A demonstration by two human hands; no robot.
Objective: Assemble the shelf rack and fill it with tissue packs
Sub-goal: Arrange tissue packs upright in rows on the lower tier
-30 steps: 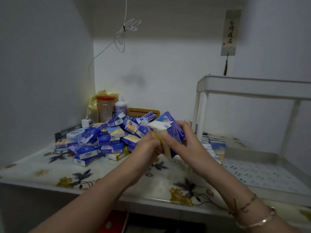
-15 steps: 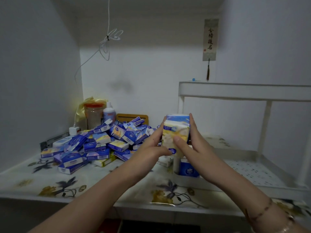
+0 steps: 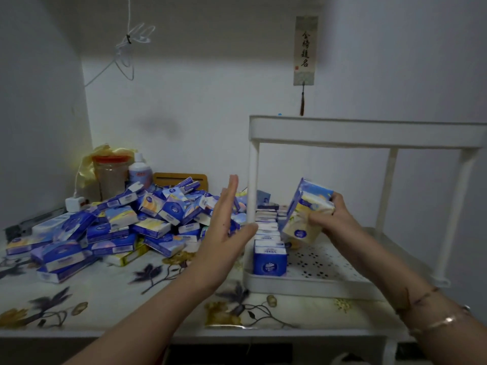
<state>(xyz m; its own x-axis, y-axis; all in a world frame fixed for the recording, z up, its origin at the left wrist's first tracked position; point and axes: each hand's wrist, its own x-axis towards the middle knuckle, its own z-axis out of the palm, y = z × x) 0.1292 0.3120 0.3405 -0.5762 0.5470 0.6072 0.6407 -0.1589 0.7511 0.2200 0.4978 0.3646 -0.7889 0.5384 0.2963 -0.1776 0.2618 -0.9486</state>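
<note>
A white two-tier shelf rack [image 3: 369,134] stands at the right of the table. A row of blue tissue packs [image 3: 269,256] stands upright along the left side of its perforated lower tray. My right hand [image 3: 333,219] holds a small stack of tissue packs [image 3: 305,210], tilted, inside the rack just above the lower tray and right of the row. My left hand [image 3: 224,227] is empty with fingers spread, in front of the rack's front left post. A large heap of blue tissue packs [image 3: 116,227] lies on the table to the left.
A floral cloth covers the table [image 3: 158,299]. At the back left stand a jar with an orange lid [image 3: 110,175], a white bottle [image 3: 140,171], a wooden holder [image 3: 181,177] and a white plug [image 3: 75,202]. A scroll [image 3: 305,51] hangs on the wall.
My right hand has carried the tissue packs to the right, into the rack's lower tier. My left hand has let go of them and opened.
</note>
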